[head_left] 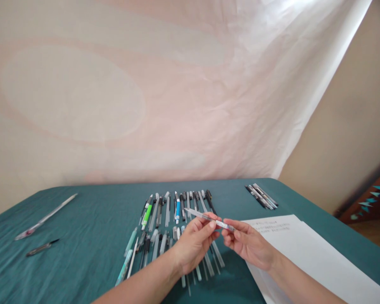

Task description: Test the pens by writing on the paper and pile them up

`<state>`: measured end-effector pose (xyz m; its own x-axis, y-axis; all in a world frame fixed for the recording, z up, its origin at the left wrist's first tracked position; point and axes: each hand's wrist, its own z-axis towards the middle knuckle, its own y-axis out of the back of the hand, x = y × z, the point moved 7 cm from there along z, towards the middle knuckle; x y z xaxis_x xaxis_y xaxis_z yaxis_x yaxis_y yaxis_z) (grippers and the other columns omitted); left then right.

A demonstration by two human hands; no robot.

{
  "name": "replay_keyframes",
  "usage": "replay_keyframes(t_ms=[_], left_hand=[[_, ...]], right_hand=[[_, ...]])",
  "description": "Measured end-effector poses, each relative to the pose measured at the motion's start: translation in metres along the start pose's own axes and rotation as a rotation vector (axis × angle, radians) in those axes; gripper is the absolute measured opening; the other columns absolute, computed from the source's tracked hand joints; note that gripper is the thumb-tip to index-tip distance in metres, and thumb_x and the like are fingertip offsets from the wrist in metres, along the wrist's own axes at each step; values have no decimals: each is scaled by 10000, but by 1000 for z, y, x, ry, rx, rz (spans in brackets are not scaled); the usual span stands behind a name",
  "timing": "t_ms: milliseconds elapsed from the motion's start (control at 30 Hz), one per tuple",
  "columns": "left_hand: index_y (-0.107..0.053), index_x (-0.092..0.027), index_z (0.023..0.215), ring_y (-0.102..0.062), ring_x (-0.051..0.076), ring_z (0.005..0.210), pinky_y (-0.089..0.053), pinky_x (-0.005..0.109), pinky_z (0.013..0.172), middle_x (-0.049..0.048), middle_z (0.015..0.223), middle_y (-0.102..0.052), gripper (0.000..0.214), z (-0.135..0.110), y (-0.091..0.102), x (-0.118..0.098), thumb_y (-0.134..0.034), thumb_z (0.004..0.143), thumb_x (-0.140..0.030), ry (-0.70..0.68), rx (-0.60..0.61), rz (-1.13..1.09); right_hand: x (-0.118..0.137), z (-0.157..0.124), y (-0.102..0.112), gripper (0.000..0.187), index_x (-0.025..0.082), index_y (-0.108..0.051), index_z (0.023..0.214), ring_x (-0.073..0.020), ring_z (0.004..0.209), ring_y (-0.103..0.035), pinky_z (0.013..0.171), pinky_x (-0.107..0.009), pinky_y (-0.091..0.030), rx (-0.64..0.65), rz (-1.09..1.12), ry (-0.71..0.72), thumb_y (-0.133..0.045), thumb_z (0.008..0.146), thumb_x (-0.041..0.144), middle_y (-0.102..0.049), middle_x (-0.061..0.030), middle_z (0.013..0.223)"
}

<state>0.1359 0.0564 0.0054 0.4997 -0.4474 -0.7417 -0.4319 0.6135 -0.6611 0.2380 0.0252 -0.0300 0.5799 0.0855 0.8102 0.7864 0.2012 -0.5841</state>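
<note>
Both hands hold one clear pen (199,214) just above the teal tablecloth (82,228). My left hand (194,242) pinches the pen's barrel near the middle. My right hand (248,244) pinches its near end between fingertips. The pen's tip points away to the left. Beneath the hands lies a spread of several pens (164,223) in two rough rows, clear, white, black, one green and one blue.
A white sheet of paper (304,253) with a few printed lines lies at the right. A small bunch of dark pens (262,196) rests at the far right. A long clear pen (46,217) and a short dark pen (42,248) lie at the left. A pale cloth backdrop hangs behind.
</note>
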Motion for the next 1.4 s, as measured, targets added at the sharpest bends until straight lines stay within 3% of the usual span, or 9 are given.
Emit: replay_keyframes(t_ms=[467,667,800,933,1000,1100,1200,1300,1400], left_hand=[[-576,-140,898,-551,138,847,-379,286,842,59,903,-591,128,2,4,3,-584,784,-197,11,-44,-62],[-605,-133,882,-560,98,795,-392,219,813,57,897,-610,139,-4,-1,16,-619,759,-196,124,-126,-152],[-619,-129,888,-555,148,859,-380,272,851,81,911,-610,163,-10,-19,27,-590,780,-247,166,-29,-68],[-617,-142,918,-539,182,882,-389,308,828,86,919,-605,260,-13,-22,29,-509,817,-356,167,-23,226],[-609,-159,954,-528,192,903,-387,315,830,82,933,-601,303,-15,-25,25,-441,843,-385,115,19,512],[-566,-200,1083,-488,212,1022,-336,330,912,89,1081,-569,328,-22,-38,22,-388,863,-365,0,202,989],[-483,-196,1213,-379,252,1183,-190,386,1024,102,1260,-477,410,-30,-50,36,-432,839,-356,-85,423,1365],[-401,-180,1284,-279,271,1256,-79,431,1054,103,1340,-385,524,-33,-53,56,-446,821,-421,-110,605,1570],[-346,-175,1316,-245,263,1273,-47,438,1056,104,1363,-333,573,-33,-52,67,-384,833,-481,-94,689,1635]], right_hand=[[5,1,-4,344,272,-614,1044,-102,793,-579,787,-277,-422,13,-112,32,-675,706,258,-644,-30,938],[25,-2,-23,640,302,-398,1269,-168,954,-500,846,-315,-397,-63,-629,224,-672,692,331,-483,-46,1114],[33,-10,-48,500,278,-379,1293,-210,1102,-390,932,-350,-342,-42,-1011,375,-474,821,415,-359,-74,1238],[41,-13,-48,423,242,-551,1153,-200,985,-467,860,-347,-393,-104,-1150,417,-335,865,464,-492,-82,1075],[51,-10,-31,463,205,-628,1031,-170,801,-523,728,-315,-437,-217,-1102,382,-290,874,480,-565,-73,887],[72,-6,13,490,149,-644,933,-142,629,-511,559,-266,-420,-422,-883,320,-313,859,503,-586,-58,702],[96,-13,67,351,144,-603,877,-116,592,-496,518,-230,-391,-610,-734,332,-568,737,463,-580,-25,693],[115,-41,129,340,164,-534,736,-58,410,-354,401,-192,-272,-903,-673,355,-706,589,418,-446,69,502],[127,-73,170,317,180,-513,778,-67,391,-349,399,-198,-285,-995,-662,364,-669,622,408,-391,90,452]])
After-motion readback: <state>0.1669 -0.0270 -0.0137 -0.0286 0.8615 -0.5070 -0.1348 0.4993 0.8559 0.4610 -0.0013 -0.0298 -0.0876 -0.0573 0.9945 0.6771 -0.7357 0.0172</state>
